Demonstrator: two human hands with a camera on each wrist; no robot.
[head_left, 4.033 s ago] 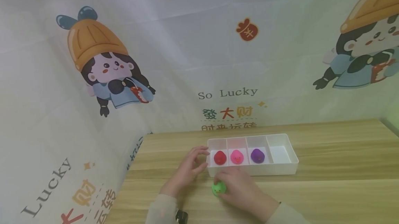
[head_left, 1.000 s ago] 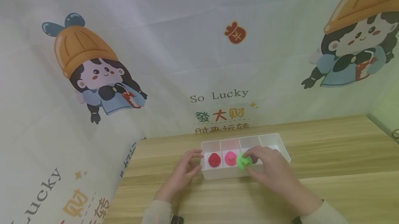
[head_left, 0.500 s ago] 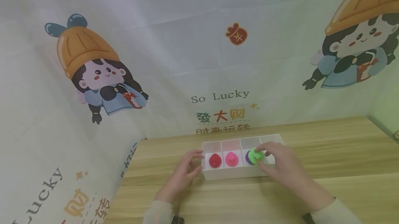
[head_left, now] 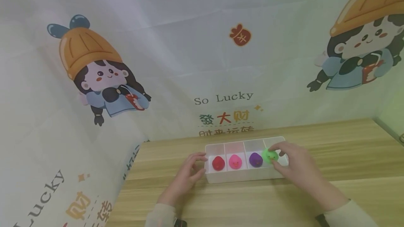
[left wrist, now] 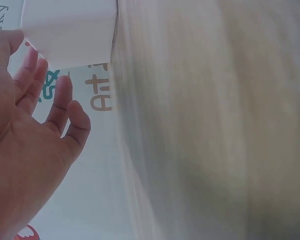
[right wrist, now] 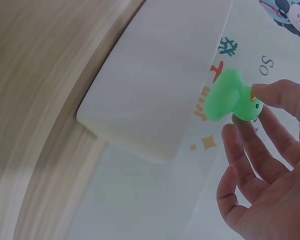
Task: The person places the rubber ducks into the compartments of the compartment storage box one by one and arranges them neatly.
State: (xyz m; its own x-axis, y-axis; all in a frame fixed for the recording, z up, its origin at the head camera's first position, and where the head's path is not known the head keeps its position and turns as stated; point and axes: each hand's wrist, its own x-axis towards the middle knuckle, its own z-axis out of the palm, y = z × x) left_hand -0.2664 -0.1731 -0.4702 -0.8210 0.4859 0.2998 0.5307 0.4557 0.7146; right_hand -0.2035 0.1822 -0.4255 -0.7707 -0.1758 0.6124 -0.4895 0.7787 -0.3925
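My right hand pinches a small green rubber duck between thumb and fingers. The duck is over the rightmost compartment of a white divided box; in the right wrist view the green duck is held above the box's rim. My left hand is at the box's left end, fingers loosely bent, with fingertips at its wall. In the left wrist view that hand lies beside the white box. A red duck, a pink duck and a purple duck sit in separate compartments.
The box stands on a wood-grain table, near its back edge. A pale printed cloth with cartoon figures and lettering hangs behind and to the left.
Four seconds ago the green duck was in front of the box under my right hand. It has since been lifted and carried right, past the purple duck. My left hand stays at the box's end.
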